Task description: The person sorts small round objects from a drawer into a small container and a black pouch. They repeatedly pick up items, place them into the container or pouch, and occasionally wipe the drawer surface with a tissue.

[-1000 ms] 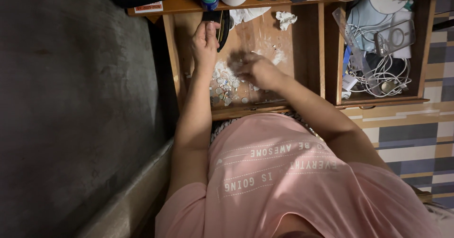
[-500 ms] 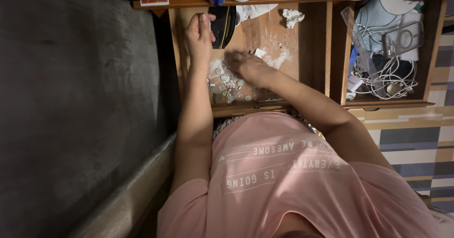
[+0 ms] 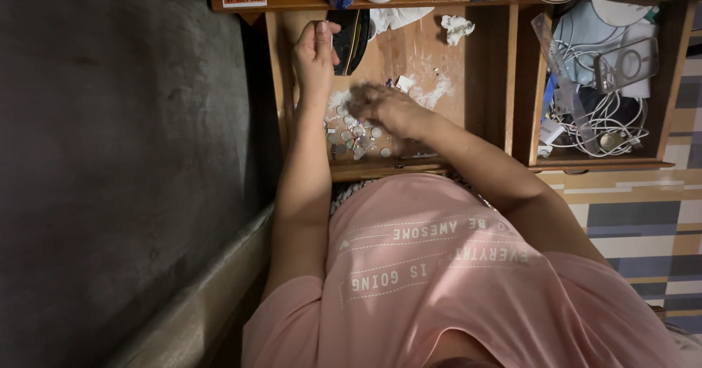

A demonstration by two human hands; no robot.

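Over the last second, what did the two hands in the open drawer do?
The left hand stayed up by the black pouch. The right hand, blurred, slid from the drawer's middle toward the coins. Crumpled paper and the cable drawer are unchanged.

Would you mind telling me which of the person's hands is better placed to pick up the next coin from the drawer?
The right hand, probably: it hovers directly over the coins at the drawer's front, while the left hand is raised farther back beside the dark pouch.
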